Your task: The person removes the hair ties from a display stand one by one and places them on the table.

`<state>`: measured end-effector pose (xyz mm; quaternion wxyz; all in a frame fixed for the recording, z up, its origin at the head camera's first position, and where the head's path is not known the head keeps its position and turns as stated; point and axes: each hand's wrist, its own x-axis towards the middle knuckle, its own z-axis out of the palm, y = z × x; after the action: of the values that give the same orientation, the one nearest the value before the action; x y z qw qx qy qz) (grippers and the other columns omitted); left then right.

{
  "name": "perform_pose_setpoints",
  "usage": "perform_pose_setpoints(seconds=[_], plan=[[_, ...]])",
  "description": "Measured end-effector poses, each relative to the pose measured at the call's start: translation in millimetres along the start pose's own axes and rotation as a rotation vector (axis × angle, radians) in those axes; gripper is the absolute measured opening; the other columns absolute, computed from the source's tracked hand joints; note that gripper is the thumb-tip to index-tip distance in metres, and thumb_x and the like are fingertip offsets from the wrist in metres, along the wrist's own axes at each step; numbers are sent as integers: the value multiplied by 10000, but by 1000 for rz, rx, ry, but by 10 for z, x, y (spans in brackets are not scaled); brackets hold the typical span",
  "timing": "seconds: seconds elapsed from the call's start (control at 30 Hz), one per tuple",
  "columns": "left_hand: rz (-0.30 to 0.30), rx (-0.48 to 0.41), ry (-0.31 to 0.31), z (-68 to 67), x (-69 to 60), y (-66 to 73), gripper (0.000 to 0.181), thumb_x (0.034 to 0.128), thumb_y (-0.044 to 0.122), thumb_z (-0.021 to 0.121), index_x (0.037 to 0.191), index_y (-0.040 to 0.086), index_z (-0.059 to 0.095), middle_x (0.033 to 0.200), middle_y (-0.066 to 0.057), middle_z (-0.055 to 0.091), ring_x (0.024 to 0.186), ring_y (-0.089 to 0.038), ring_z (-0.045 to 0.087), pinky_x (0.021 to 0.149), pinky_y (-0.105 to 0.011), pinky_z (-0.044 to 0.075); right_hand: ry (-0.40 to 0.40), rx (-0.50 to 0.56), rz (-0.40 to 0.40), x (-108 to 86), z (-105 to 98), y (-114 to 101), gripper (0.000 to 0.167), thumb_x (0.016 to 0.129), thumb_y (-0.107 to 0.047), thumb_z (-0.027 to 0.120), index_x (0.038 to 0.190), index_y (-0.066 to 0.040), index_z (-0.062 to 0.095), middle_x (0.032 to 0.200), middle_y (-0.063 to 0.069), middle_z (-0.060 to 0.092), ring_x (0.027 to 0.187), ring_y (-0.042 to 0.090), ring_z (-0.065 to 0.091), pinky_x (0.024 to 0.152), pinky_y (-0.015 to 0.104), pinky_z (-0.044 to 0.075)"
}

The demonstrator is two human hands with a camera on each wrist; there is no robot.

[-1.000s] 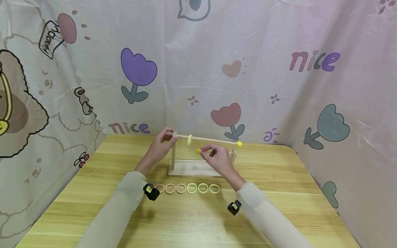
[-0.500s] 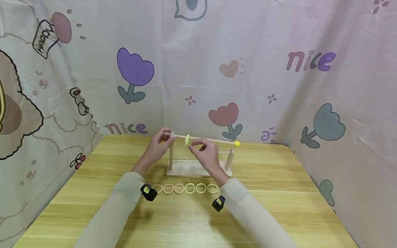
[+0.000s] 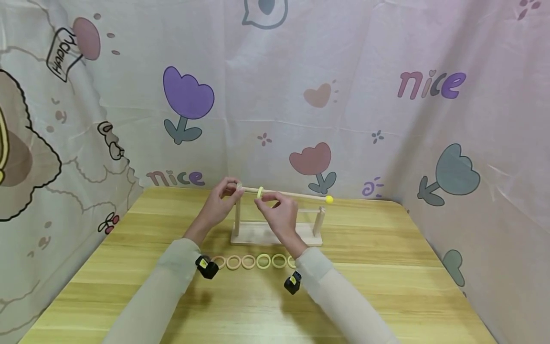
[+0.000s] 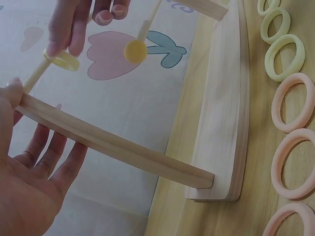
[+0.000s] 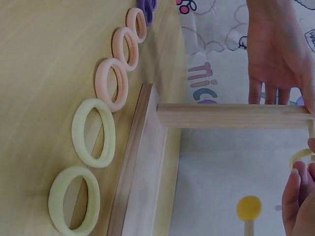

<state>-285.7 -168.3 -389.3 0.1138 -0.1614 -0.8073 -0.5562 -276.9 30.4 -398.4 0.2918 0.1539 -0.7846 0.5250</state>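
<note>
A pale wooden stand [image 3: 249, 235] has two upright posts, each carrying a sideways rod. My left hand [image 3: 220, 200] holds the top of its left post [image 4: 113, 137], thumb by the joint with the upper rod [image 3: 296, 194]. That rod runs right to a yellow ball [image 3: 329, 199]. Around the rod hangs a pale yellow ring [image 3: 259, 191], and my right hand [image 3: 281, 212] pinches its lower edge between thumb and fingertips. Another yellow ball [image 4: 135, 51] ends the lower rod from the right post; my right hand mostly hides it in the head view.
In front of the stand, several rings lie in a row on the wooden table [image 3: 378, 286]: yellow-green ones [image 5: 78, 132], peach ones [image 5: 100, 83] and purple [image 5: 146, 12] at the far end. A printed cloth [image 3: 361, 119] hangs behind the table.
My right hand has moved left from beside the lower rod's ball to the ring on the upper rod and now pinches it. My left hand keeps its hold on the post top.
</note>
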Motion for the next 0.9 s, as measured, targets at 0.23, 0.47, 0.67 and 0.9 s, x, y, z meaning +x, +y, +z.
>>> perform_pose_setpoints(seconds=[0.23, 0.47, 0.67, 0.9], plan=[[-5, 0, -2, -2, -17, -2, 305, 1062, 286, 588, 1298, 103, 530, 1134, -136, 631, 1123, -296, 603, 915, -363, 474, 39, -5, -18, -16, 27, 14, 78, 815, -123, 830, 839, -55, 801, 784, 84, 789, 500, 196, 575, 505, 132, 398], [-7, -4, -1, 6, -7, -2, 318, 1061, 276, 589, 1307, 82, 532, 1138, -162, 635, 1123, -304, 601, 926, -373, 472, 12, 23, 30, -27, -43, 34, 55, 823, -89, 822, 858, -50, 804, 820, 105, 792, 493, 5, 487, 499, 140, 399], [-2, -3, 0, 10, -9, -4, 335, 1063, 250, 586, 1315, 40, 522, 1138, -183, 635, 1123, -306, 596, 933, -368, 466, 19, 42, 39, -33, -126, 43, 57, 820, -70, 817, 865, -40, 803, 811, 138, 785, 485, 44, 505, 486, 137, 396], [-4, -19, 2, 12, -2, -16, 317, 1062, 253, 588, 1306, 61, 527, 1125, -155, 622, 1109, -280, 592, 917, -364, 467, 30, 75, 75, -14, -267, 79, 45, 829, -61, 808, 866, -39, 795, 899, 131, 800, 480, 32, 517, 459, 150, 400]])
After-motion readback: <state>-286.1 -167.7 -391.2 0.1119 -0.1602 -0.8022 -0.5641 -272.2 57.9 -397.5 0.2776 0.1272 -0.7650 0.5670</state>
